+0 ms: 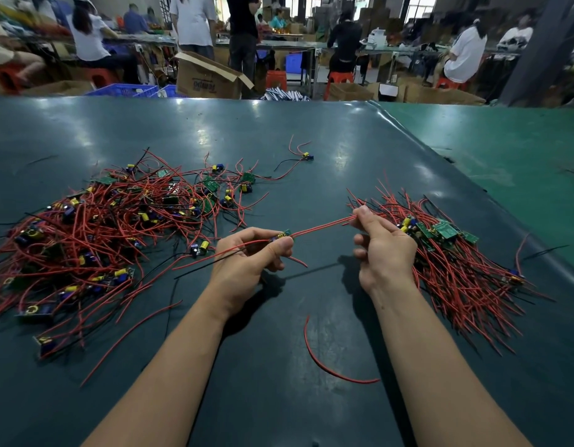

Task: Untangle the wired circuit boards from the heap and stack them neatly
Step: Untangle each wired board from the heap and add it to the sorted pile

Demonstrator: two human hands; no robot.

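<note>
A tangled heap [95, 227] of small green circuit boards with red and black wires covers the left of the dark table. On the right lies a neat stack [440, 233] of boards, wires fanned toward me. My left hand [250, 256] pinches one small circuit board [284, 235] with a yellow capacitor, above the table's middle. Its red wires [324, 226] stretch rightward to my right hand [384, 245], which pinches them between thumb and forefinger just in front of the stack. More wires of that board trail left from my left hand.
One loose red wire [324, 362] lies on the table [279, 140] near me between my forearms. A single wired board [306, 156] sits apart at the back. A green mat [505, 146] covers the table's right side. People, boxes and stools fill the workshop beyond.
</note>
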